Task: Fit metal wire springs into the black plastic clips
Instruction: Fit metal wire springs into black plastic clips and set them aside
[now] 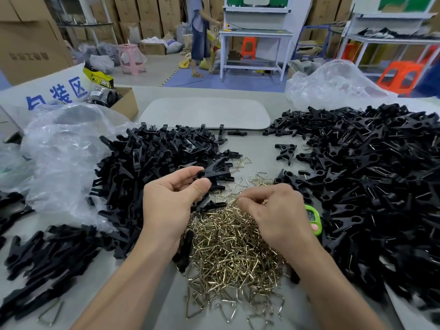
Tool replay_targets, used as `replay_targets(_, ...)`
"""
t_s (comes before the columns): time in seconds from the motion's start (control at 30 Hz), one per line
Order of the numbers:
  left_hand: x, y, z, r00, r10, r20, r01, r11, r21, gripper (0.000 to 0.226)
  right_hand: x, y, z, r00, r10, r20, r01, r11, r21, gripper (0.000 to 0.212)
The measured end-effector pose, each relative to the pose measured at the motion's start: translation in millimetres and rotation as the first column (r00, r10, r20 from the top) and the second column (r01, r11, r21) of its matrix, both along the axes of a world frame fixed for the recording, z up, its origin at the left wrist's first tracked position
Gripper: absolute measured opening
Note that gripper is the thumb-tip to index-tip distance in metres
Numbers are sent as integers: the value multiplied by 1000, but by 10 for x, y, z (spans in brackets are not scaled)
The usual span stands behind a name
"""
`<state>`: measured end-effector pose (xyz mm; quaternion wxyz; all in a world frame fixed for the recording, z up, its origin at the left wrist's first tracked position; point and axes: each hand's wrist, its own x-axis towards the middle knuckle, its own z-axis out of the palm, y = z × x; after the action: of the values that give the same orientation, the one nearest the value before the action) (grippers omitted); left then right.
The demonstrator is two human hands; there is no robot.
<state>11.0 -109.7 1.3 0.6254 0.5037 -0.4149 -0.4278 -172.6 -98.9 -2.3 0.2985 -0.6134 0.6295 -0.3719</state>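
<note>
holding black clip [215,173] in left hand [170,198], right hand [273,208] pinching spring [234,201]

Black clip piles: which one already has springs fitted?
The right-hand pile: silver wire shows in its clips. The left pile is bare black plastic.
</note>
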Motion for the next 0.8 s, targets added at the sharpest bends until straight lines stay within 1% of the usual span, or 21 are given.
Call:
replay_targets(0.13,16,-13,-22,1000,-11,13,11,1000,12,23,-20,-7,34,984,-27,176,25,1000,9,24)
replay_targets(0.17,14,-14,-28,1000,-12,20,11,1000,16,23,-18,-10,44,960,-31,277,22,999,34,22)
replay_targets(0.23,5,-18,-37,999,-17,33,16,1000,18,24,-29,-30,66,866,-34,500,-11,996,86,19)
replay_targets(0.27,-3,-22,-42,999,-22,36,21,1000,18,25,-39,-36,74,833,-21,553,-42,994,101,16)
replay_targets(0.3,-9,-27,-48,999,-28,39,27,999,17,25,-50,-32,78,831,3,556,-75,992,106,12)
replay_targets(0.37,-21,-34,-57,997,-38,61,37,999,10,27,-60,-27,69,863,51,503,-118,988,103,4)
replay_targets(0.4,-25,-36,-64,996,-41,83,40,999,7,28,-62,-20,56,881,55,470,-116,988,103,9)
replay_targets(0.5,-16,-38,-92,986,-36,163,36,999,1,34,-45,-11,18,930,-2,367,-31,996,82,19)
replay_targets(0.57,-5,-45,-101,980,-40,194,40,999,4,36,-52,-24,7,949,-67,309,56,998,43,19)
replay_targets(0.6,-2,-48,-107,978,-44,203,44,999,7,36,-65,-36,14,946,-84,314,79,996,31,17)
replay_targets(0.63,-3,-53,-112,975,-48,216,47,999,9,36,-84,-47,28,939,-76,336,70,997,31,16)
replay_targets(0.7,-10,-56,-126,968,-51,246,50,999,10,36,-104,-50,57,923,20,384,-41,998,46,16)
replay_targets(0.73,-13,-55,-131,965,-51,256,51,999,7,37,-98,-40,66,918,70,390,-98,994,52,17)
replay_targets(0.8,-14,-51,-133,963,-51,266,53,999,-2,37,-72,-25,72,918,112,381,-145,988,58,20)
